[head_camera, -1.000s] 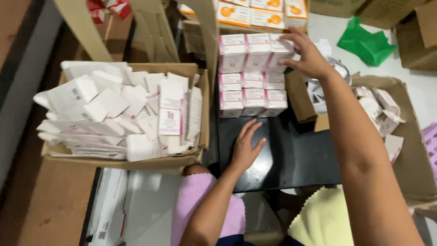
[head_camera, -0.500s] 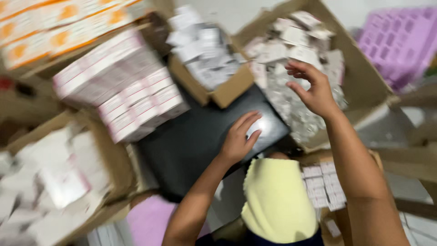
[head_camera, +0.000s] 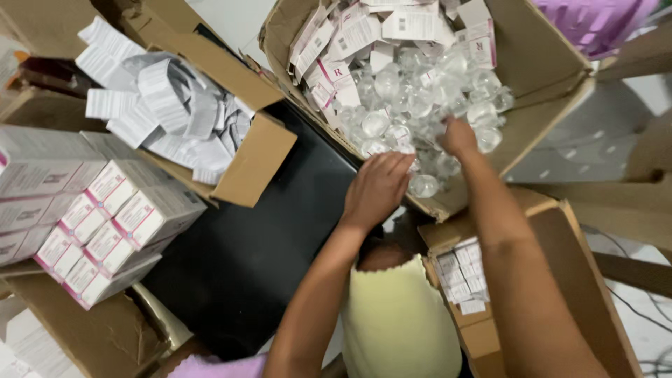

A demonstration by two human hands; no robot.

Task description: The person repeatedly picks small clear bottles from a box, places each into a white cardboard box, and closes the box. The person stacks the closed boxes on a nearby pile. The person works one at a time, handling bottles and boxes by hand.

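Observation:
Both my hands reach into a big cardboard box (head_camera: 546,91) that holds a heap of small clear vials (head_camera: 413,98) and several white-and-pink cartons (head_camera: 350,35). My left hand (head_camera: 378,185) lies over the box's near edge, fingers together on the vials. My right hand (head_camera: 458,136) is pushed in among the vials, its fingers hidden. Whether either hand holds a vial cannot be seen.
A black tabletop (head_camera: 245,245) lies below the box. To the left, an open carton (head_camera: 259,150) is full of folded paper leaflets (head_camera: 168,105), beside stacked white-and-pink cartons (head_camera: 105,210). A brown box with small packs (head_camera: 462,273) stands at my right. A purple tray (head_camera: 595,21) sits top right.
The view has swung right from the stacked cartons to the vial box. My right hand left the stack and went into the vials; my left hand moved off the black tabletop to the box edge.

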